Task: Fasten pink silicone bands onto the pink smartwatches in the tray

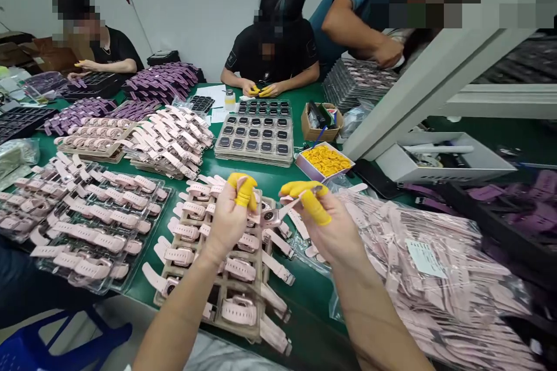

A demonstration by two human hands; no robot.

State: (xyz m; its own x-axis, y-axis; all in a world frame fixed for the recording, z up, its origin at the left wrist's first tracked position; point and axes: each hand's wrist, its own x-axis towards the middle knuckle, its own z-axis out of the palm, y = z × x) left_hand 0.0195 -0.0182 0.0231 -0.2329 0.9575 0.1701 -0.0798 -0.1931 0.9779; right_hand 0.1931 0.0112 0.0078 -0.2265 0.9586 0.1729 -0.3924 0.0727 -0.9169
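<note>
Between my two hands hangs a pink smartwatch (270,218), its sensor back facing up. My left hand (232,208), with yellow finger covers, is closed on one end of it. My right hand (324,217), also with yellow finger covers, pinches the pink strap that runs out from the watch's other side. Beneath them lies a beige tray (256,329) with several pink-strapped watches in its compartments, their straps hanging over both sides. To the right, a large pile of bagged pink straps (435,301) spreads across the green table (304,324).
Clear trays of pink watches (93,232) stand at the left. Beyond my hands are a stacked tray of dark watch faces (255,142), a box of yellow finger covers (326,161) and a white box (444,171). A slanted metal post (418,87) rises at the right. Three people are across the table.
</note>
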